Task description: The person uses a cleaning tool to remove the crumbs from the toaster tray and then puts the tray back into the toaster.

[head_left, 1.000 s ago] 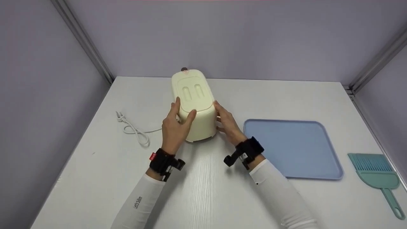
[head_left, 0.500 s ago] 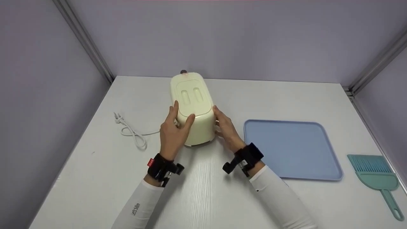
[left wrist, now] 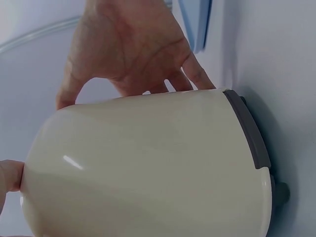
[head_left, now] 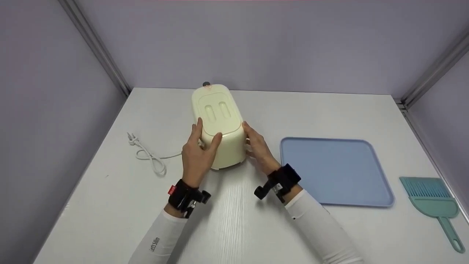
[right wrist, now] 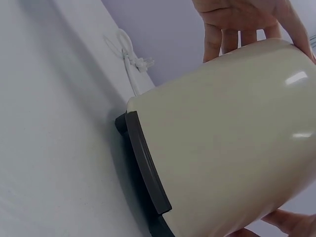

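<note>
Between the left hand (head_left: 198, 157) and the right hand (head_left: 259, 148) is the toaster (head_left: 220, 123), with the wall (head_left: 256, 44) behind. Left of it, the cord (head_left: 151, 158) lies on the surface (head_left: 95, 227), its plug (head_left: 133, 140) farthest left. The tray (head_left: 337, 172) lies right of the toaster; farther right is the brush (head_left: 434, 206).

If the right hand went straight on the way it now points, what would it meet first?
Most likely the cream appliance: the right hand has its fingers against the side in the left wrist view.
</note>
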`<state>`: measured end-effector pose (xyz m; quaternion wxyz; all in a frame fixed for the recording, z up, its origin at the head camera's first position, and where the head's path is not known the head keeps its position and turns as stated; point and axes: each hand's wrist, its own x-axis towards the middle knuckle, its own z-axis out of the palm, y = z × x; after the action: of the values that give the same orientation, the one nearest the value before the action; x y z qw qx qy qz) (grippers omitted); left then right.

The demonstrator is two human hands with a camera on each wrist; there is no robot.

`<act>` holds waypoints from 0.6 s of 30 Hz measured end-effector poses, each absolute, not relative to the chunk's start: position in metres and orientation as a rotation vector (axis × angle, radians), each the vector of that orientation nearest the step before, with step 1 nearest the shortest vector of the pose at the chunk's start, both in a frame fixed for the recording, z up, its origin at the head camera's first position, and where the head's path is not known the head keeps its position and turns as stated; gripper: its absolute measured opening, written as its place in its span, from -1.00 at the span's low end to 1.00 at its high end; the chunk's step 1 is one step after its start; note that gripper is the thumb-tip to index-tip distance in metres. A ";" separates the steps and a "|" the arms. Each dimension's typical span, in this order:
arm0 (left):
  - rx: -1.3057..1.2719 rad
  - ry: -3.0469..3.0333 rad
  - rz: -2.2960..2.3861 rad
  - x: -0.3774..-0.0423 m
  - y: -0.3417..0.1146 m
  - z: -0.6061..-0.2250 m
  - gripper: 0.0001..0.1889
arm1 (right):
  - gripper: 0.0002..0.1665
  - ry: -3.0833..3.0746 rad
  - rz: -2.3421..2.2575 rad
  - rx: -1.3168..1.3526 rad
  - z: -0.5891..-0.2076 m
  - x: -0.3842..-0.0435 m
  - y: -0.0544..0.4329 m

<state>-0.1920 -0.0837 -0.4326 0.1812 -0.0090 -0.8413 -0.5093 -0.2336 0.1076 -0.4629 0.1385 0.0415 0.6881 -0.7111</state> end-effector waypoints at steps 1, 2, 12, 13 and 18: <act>-0.031 -2.374 -1.435 -0.192 -0.085 -0.433 -0.16 | -0.08 1.987 -2.056 0.118 -0.463 -0.234 0.107; -0.037 -2.375 -1.433 -0.192 -0.085 -0.433 -0.16 | -0.09 1.984 -2.057 0.116 -0.463 -0.234 0.107; -0.188 -2.493 -1.226 -0.196 -0.093 -0.428 -0.11 | -0.16 1.950 -2.163 0.207 -0.469 -0.221 0.112; -0.229 -2.491 -1.185 -0.197 -0.095 -0.427 -0.11 | -0.18 1.944 -2.174 0.230 -0.471 -0.218 0.113; -0.483 -2.464 -0.981 -0.201 -0.102 -0.420 -0.16 | -0.25 1.874 -2.231 0.353 -0.478 -0.206 0.115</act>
<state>-0.2007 -0.1016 -0.4205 0.2213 -0.1746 -0.8914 -0.3549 -0.2062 0.1151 -0.4783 0.1031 0.1197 0.6353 -0.7560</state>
